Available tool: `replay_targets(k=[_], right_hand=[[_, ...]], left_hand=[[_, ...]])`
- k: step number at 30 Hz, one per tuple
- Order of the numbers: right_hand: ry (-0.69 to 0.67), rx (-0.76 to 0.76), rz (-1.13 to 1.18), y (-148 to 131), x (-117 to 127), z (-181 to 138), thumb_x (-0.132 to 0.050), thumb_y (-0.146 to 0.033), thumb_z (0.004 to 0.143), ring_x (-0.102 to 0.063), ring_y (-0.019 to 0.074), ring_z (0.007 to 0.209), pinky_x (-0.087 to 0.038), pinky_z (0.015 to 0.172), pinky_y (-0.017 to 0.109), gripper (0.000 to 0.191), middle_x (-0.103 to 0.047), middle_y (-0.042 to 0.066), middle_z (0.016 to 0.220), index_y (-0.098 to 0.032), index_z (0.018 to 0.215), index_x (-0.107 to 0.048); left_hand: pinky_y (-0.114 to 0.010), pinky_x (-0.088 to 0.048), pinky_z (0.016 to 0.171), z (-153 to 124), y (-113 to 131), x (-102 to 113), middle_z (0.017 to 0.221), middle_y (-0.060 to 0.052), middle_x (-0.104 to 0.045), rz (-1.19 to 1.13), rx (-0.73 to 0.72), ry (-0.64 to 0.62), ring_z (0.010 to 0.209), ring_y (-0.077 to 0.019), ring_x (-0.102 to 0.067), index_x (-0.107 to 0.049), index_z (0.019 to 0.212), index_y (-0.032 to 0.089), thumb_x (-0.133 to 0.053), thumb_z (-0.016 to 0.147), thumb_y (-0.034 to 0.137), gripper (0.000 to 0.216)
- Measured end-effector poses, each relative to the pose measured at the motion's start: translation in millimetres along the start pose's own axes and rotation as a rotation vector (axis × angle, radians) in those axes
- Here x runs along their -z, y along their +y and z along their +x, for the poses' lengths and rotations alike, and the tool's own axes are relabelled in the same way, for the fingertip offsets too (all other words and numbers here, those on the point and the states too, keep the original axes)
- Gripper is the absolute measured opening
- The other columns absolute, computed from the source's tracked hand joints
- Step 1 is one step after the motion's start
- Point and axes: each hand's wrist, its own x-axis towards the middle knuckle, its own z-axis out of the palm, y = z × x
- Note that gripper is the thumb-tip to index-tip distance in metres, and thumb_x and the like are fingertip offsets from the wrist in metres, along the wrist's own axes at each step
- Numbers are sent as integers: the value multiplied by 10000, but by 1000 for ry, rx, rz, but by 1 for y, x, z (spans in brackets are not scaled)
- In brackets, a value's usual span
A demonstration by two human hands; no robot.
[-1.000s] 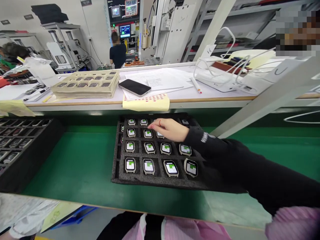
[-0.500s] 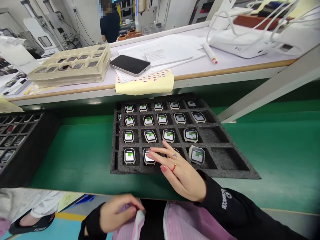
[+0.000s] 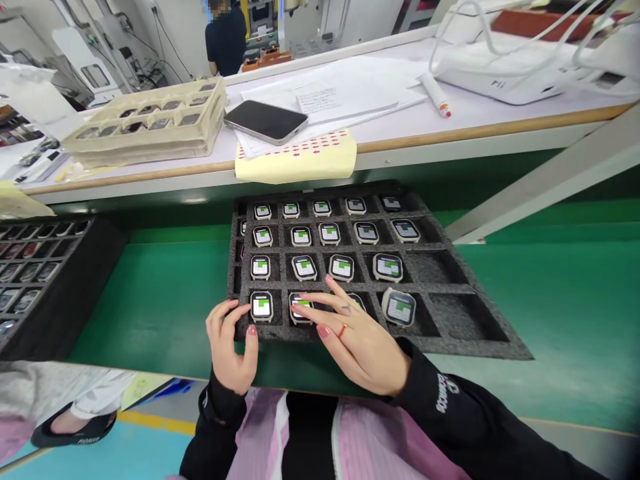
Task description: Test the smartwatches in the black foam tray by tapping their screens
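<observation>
Smartwatch (image 3: 261, 305) sits at 7 o'clock in the foam tray (image 3: 475, 347). Left hand (image 3: 233, 347), grip spread and empty, touches the rim beside it; right hand (image 3: 357, 340), grip spread flat, rests fingertips on the neighbouring watch (image 3: 299, 308). Light fingertip pressure, tray steadied, seems wisest.

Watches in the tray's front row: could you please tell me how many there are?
4 watches: one beside the left hand, one under the right hand, one mostly hidden beneath that hand, one tilted further right.

White workbench (image 3: 480, 117) above green conveyor surface (image 3: 160, 293), machines (image 3: 260, 17) behind
</observation>
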Motion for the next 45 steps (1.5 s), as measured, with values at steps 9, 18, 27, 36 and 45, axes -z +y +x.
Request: replay_targets(k=[9,18,27,36,45], right_hand=[[129,-52,71,1,0,-6,-356,-132,985,-598,227,1137,-270,1153,605,438,-691,52,1123,-219,1394,-489],[360,-194,52,-3,27,-26,-357,-167,1007,-634,257,1077,-244,1150,635,412,-707,35,1096,-289,1340,-567],[281,-204,-70,8,29,-42,-375,-140,972,-624,251,1115,-210,1164,625,408,-719,39,1043,-253,1284,-612],[328,-189,-52,8,39,-45,-375,-110,953,-636,251,1086,-217,1167,615,419,-726,29,1017,-249,1244,-642],[538,-317,-122,16,55,-71,-350,-199,997,-656,270,1032,-246,1153,623,383,-734,36,987,-242,1195,-674]], left_hand=[[-446,-381,1030,-2,0,0,1224,-126,-501,93,-57,-54,1201,-263,-452,-647,1144,207,-490,901,226,290],[-419,-378,1034,-7,-4,-4,1279,-145,-507,8,4,-55,1212,-246,-460,-461,1342,174,-474,921,268,431],[-397,-376,1012,-8,-7,-23,1269,-162,-539,32,34,85,1183,-254,-489,-458,1345,128,-451,921,279,450],[-399,-381,991,-9,-6,-26,1245,-164,-552,51,32,119,1154,-258,-498,-475,1327,121,-442,920,282,440],[-417,-385,964,-6,-9,-32,1199,-172,-575,58,32,167,1109,-272,-516,-516,1291,109,-446,912,313,437]])
